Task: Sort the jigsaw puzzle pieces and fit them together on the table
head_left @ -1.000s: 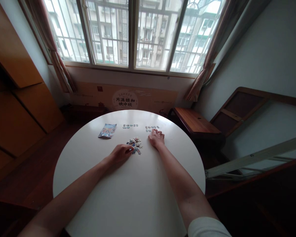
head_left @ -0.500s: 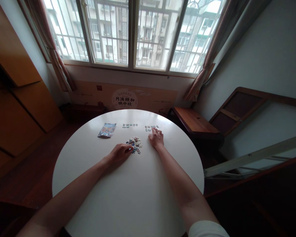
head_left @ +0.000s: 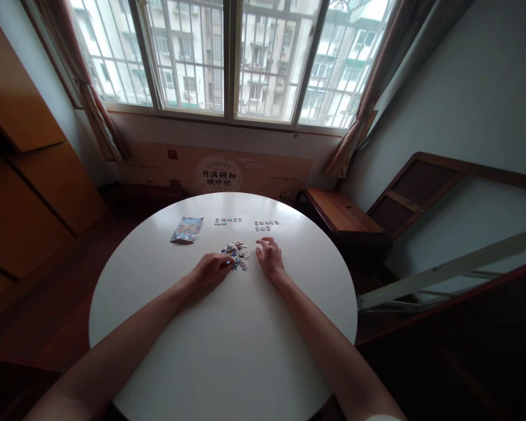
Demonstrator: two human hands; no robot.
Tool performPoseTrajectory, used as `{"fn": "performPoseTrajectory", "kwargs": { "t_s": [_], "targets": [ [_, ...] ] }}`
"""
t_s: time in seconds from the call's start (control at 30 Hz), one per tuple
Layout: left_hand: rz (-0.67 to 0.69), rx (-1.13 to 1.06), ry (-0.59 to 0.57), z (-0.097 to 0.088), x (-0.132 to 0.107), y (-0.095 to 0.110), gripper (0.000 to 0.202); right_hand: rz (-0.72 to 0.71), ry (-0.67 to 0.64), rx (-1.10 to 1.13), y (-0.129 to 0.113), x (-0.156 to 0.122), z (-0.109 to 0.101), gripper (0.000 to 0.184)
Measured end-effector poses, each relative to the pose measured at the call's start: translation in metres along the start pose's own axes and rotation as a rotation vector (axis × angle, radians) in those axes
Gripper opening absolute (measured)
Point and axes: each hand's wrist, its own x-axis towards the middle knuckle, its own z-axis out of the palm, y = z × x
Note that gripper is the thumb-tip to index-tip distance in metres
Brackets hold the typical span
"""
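A pile of small jigsaw puzzle pieces [head_left: 241, 252] lies on the round white table [head_left: 219, 351]. My left hand [head_left: 211, 268] rests at the pile's left edge, thumb and forefinger pinched on a puzzle piece [head_left: 228, 262] that shows only as a pale bluish spot. Just right of the pile is my right hand [head_left: 269, 257], its fingers apart and nothing visible in them. Beyond it sits a group of pieces in two short rows [head_left: 266, 223]. Another group in two rows [head_left: 228, 220] lies farther left, behind the pile.
A colourful printed packet or sheet [head_left: 187, 230] lies at the table's back left. Past the table's right rim stands a low wooden bench [head_left: 344, 213]. A barred window [head_left: 228, 58] and a printed cardboard panel [head_left: 158, 166] are behind the table.
My right hand has drawn back from the right-hand group of pieces toward the pile, uncovering that group. My left hand stays at the pile's edge. The whole view has shifted slightly.
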Motion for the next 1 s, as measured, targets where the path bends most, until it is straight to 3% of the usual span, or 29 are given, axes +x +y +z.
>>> {"fn": "performPoseTrajectory", "kwargs": {
  "t_s": [0.07, 0.13, 0.23, 0.33, 0.4, 0.63, 1.0],
  "targets": [
    [0.001, 0.0, -0.006, 0.0, 0.0, 0.0, 0.02, 0.177, 0.107, 0.192, -0.003, -0.004, 0.002, 0.028],
    [0.001, 0.005, -0.011, -0.002, 0.0, 0.001, 0.02, 0.241, 0.155, 0.332, -0.009, -0.007, 0.003, 0.03],
    [-0.008, 0.018, -0.016, -0.004, -0.001, 0.002, 0.019, 0.124, 0.075, 0.363, -0.021, -0.014, 0.003, 0.025],
    [-0.016, 0.026, -0.014, -0.005, -0.001, 0.002, 0.02, -0.068, -0.035, 0.208, -0.03, -0.021, 0.002, 0.024],
    [-0.018, 0.028, -0.009, -0.004, -0.002, 0.002, 0.02, -0.1, -0.072, 0.123, -0.032, -0.024, 0.001, 0.024],
    [-0.017, 0.003, 0.006, -0.003, -0.002, 0.001, 0.02, -0.091, -0.127, 0.008, -0.029, -0.024, 0.0, 0.023],
    [-0.022, 0.014, 0.001, 0.0, -0.001, 0.0, 0.019, -0.006, -0.139, 0.129, -0.026, -0.021, 0.0, 0.01]
  ]
}}
